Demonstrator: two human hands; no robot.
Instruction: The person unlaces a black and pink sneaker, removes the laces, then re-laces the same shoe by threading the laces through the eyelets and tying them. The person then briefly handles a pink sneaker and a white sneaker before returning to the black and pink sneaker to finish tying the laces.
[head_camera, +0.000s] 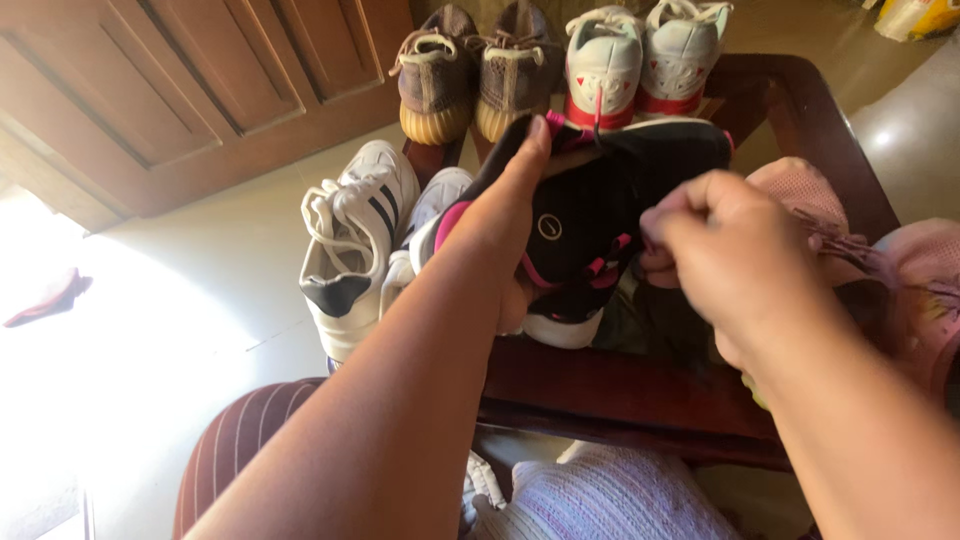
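Observation:
My left hand (505, 215) grips a black sneaker (590, 215) with pink trim and a white sole, holding it up over a dark wooden table (640, 385). My right hand (725, 245) is closed at the shoe's side, its fingers pinching near the pink lace loops. Whether a lace is between the fingers is hidden by the hand.
A white pair with black stripes (355, 245) stands left of the table. Brown sneakers (470, 70) and white-and-red sneakers (640, 55) sit at the far end. Pink shoes (900, 270) lie at the right. Wooden cabinet doors (200, 80) fill the upper left, above a pale floor (180, 330).

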